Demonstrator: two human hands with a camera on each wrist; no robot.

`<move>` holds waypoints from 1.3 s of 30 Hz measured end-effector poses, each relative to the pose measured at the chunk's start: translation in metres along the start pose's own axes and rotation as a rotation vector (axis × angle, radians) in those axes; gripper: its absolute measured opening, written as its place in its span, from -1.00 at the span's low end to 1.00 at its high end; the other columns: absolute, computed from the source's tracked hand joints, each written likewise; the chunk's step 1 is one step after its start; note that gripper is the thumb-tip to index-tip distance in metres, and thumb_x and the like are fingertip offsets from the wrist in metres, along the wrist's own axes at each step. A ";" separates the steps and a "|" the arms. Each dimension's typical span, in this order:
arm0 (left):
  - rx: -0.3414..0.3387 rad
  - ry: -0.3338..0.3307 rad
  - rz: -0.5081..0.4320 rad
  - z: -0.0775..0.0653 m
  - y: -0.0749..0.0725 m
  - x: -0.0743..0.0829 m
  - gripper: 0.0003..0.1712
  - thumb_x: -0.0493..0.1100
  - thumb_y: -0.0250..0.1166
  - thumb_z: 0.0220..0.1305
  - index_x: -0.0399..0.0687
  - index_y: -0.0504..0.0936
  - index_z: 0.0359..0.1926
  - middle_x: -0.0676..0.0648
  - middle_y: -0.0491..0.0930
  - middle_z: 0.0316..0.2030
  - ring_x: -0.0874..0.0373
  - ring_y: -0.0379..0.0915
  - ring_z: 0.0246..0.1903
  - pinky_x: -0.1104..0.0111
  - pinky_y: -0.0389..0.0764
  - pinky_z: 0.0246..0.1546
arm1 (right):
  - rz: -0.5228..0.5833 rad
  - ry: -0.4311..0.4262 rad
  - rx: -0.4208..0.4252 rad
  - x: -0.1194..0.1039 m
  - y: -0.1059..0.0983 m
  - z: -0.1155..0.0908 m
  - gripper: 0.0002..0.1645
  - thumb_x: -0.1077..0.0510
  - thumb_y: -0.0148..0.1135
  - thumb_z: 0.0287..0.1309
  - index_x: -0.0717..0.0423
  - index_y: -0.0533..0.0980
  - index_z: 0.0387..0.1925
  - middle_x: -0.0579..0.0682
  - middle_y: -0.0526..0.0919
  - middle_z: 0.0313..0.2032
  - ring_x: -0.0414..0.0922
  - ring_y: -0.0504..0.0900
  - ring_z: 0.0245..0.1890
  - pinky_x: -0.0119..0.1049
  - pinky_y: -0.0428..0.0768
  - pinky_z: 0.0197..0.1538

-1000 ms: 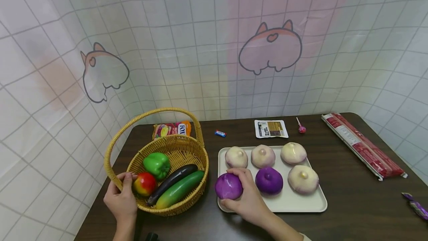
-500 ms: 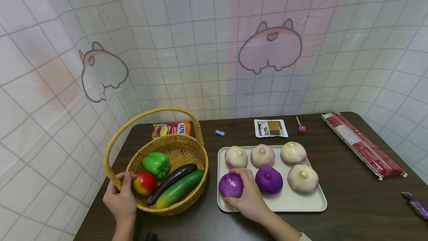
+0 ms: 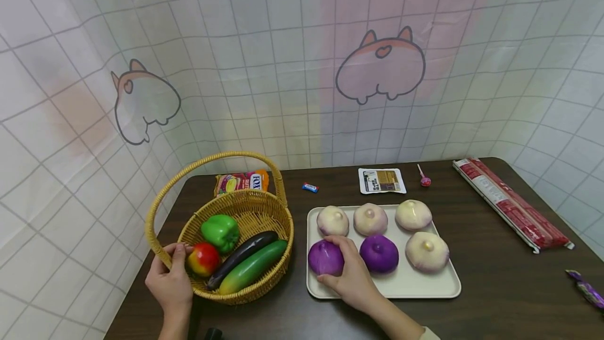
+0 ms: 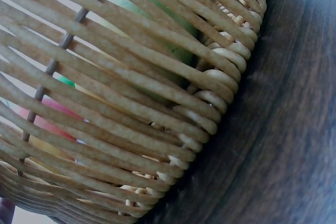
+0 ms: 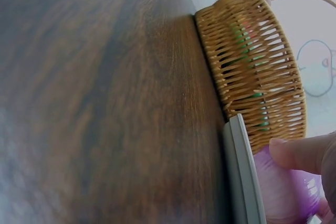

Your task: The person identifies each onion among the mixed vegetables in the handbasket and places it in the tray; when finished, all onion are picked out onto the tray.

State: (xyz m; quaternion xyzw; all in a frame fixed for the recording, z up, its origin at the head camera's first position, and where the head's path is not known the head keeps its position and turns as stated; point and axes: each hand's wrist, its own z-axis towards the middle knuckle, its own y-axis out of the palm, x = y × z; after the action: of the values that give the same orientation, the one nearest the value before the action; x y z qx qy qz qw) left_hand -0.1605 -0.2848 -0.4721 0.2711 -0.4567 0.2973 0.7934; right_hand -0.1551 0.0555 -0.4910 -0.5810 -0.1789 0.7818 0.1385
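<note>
My left hand (image 3: 171,279) grips the wicker basket (image 3: 289,224) where its tall handle meets the rim. Inside the basket lie a green bell pepper (image 3: 220,232), a red-yellow mango (image 3: 204,259), a dark eggplant (image 3: 245,258) and a green cucumber-like vegetable (image 3: 255,267). With thumb and fingers around it, my right hand (image 3: 354,279) holds a purple onion (image 3: 324,257) at the front left of the white tray (image 3: 406,290). Beside it on the tray sit another purple onion (image 3: 379,254) and several pale bulbs (image 3: 370,219). In the right wrist view, the thumb (image 5: 296,153) touches the onion.
Along the back lie a snack bag (image 3: 240,181), a small blue candy (image 3: 310,187), a flat white packet (image 3: 381,180) and a lollipop (image 3: 425,180). A long red package (image 3: 511,203) and a purple wrapped candy (image 3: 585,287) are at the right. A tiled curtain surrounds the table.
The purple onion in my right hand has shifted slightly right, from overlapping the tray's left edge to within the tray. My left hand and the basket have stayed in place.
</note>
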 end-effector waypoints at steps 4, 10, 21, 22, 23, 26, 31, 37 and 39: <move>-0.002 0.005 0.012 0.000 0.000 -0.002 -0.81 -0.40 0.27 0.27 -0.60 0.59 -0.26 0.03 0.70 -0.54 0.31 0.63 -0.48 0.57 0.56 -0.27 | -0.033 -0.016 0.010 -0.001 -0.001 0.000 -0.06 0.36 0.60 -0.39 0.09 0.42 0.17 0.06 0.47 0.12 0.04 0.47 0.16 0.08 0.42 0.20; -0.004 0.001 0.014 0.000 0.000 -0.001 -0.81 -0.41 0.26 0.27 -0.60 0.59 -0.26 0.04 0.69 -0.54 0.32 0.63 -0.47 0.58 0.55 -0.27 | -0.062 -0.001 0.003 -0.005 -0.004 0.000 -0.06 0.36 0.58 -0.40 0.11 0.41 0.18 0.10 0.45 0.12 0.06 0.47 0.16 0.08 0.42 0.20; -0.003 0.002 0.030 0.000 0.000 0.000 -0.81 -0.40 0.26 0.28 -0.60 0.59 -0.25 0.03 0.70 -0.54 0.32 0.63 -0.48 0.58 0.56 -0.28 | -0.070 -0.043 0.032 -0.020 -0.015 0.001 -0.11 0.32 0.55 -0.29 0.13 0.41 0.20 0.08 0.42 0.20 0.02 0.43 0.22 0.05 0.39 0.25; -0.004 0.001 0.025 0.000 0.000 -0.001 -0.81 -0.40 0.26 0.28 -0.60 0.58 -0.25 0.03 0.70 -0.54 0.32 0.64 -0.48 0.58 0.57 -0.27 | -0.068 -0.047 0.038 -0.023 -0.016 0.001 -0.13 0.32 0.53 -0.27 0.12 0.41 0.20 0.09 0.41 0.22 0.03 0.41 0.24 0.07 0.38 0.25; -0.004 -0.001 0.017 0.000 0.000 -0.001 -0.81 -0.41 0.26 0.27 -0.61 0.58 -0.25 0.03 0.70 -0.53 0.32 0.64 -0.49 0.58 0.57 -0.27 | -0.063 -0.052 0.045 -0.025 -0.018 0.001 -0.14 0.32 0.52 -0.24 0.12 0.41 0.20 0.11 0.39 0.23 0.05 0.40 0.26 0.08 0.36 0.26; -0.005 -0.002 0.012 0.000 -0.001 -0.001 -0.80 -0.40 0.26 0.27 -0.60 0.58 -0.25 0.05 0.70 -0.53 0.32 0.64 -0.48 0.58 0.57 -0.27 | -0.048 -0.074 0.064 -0.031 -0.022 0.002 -0.18 0.32 0.49 -0.19 0.10 0.41 0.21 0.15 0.35 0.28 0.09 0.35 0.31 0.12 0.31 0.29; -0.001 -0.010 0.032 0.000 -0.001 0.001 -0.81 -0.39 0.28 0.27 -0.58 0.60 -0.26 0.09 0.69 -0.54 0.32 0.63 -0.49 0.59 0.56 -0.28 | -0.019 -0.133 0.103 -0.040 -0.032 0.005 -0.24 0.33 0.46 -0.13 0.13 0.43 0.20 0.11 0.35 0.30 0.06 0.31 0.35 0.07 0.26 0.33; -0.010 -0.016 0.082 0.000 0.000 0.002 -0.82 -0.37 0.29 0.27 -0.54 0.62 -0.27 0.14 0.68 -0.55 0.34 0.62 -0.49 0.60 0.55 -0.29 | 0.004 -0.185 0.132 -0.049 -0.048 0.009 -0.35 0.30 0.45 -0.06 0.10 0.48 0.14 -0.01 0.38 0.26 0.00 0.32 0.33 0.03 0.28 0.31; -0.015 -0.010 0.099 0.001 0.000 0.002 -0.82 -0.36 0.29 0.27 -0.52 0.63 -0.27 0.13 0.68 -0.55 0.35 0.61 -0.49 0.61 0.54 -0.31 | 0.004 -0.201 0.127 -0.050 -0.053 0.009 -0.41 0.30 0.43 -0.03 0.04 0.50 0.11 -0.06 0.41 0.25 -0.03 0.33 0.32 0.01 0.30 0.30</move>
State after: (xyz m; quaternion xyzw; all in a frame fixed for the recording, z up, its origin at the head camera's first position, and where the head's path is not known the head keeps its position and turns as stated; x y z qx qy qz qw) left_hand -0.1596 -0.2849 -0.4698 0.2439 -0.4757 0.3314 0.7775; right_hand -0.1493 0.0810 -0.4218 -0.4900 -0.1409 0.8463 0.1545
